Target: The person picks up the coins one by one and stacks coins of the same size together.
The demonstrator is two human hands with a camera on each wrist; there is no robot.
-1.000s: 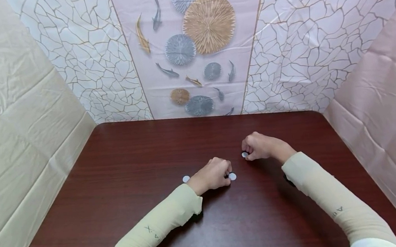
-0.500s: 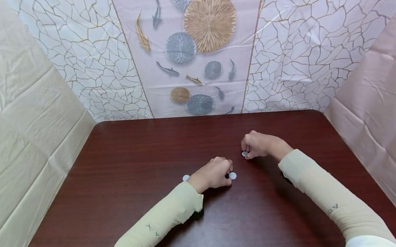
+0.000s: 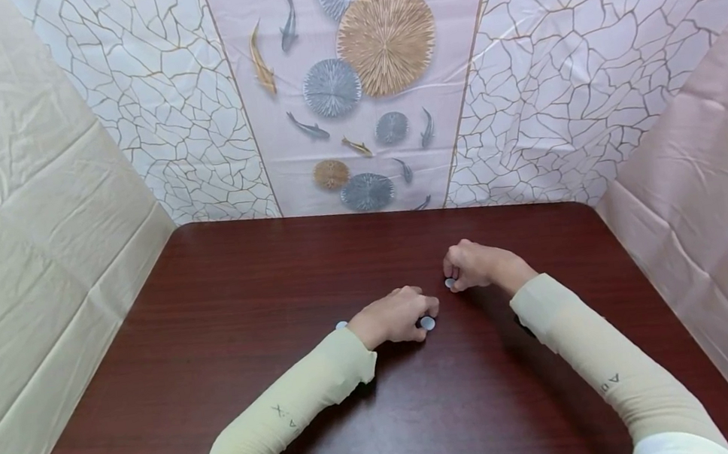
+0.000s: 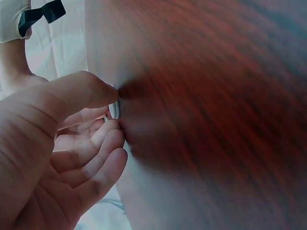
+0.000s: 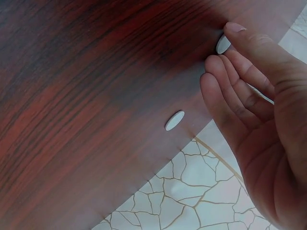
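Currently both hands are low over the dark red wood-grain desk (image 3: 242, 287), arms reaching in from the near side. Left hand (image 3: 401, 315): thumb and curled fingers about the first white disc (image 3: 427, 323), thumb meeting its rim in the left wrist view; reads as a light pinch. Right hand (image 3: 478, 264), farther back: thumb and index finger clamped on opposite edges of the second white disc (image 5: 223, 44). Both discs are down by the desk surface, near each other; whether the second touches it, cannot tell. Third white disc (image 3: 340, 325) lies beyond the left wrist, partly covered by it. Right wrist view also shows a loose white disc (image 5: 175, 120) flat on the desk, apart from the fingers; cannot tell whether it is the third. Beige sleeves (image 3: 290, 406) cover the forearms.
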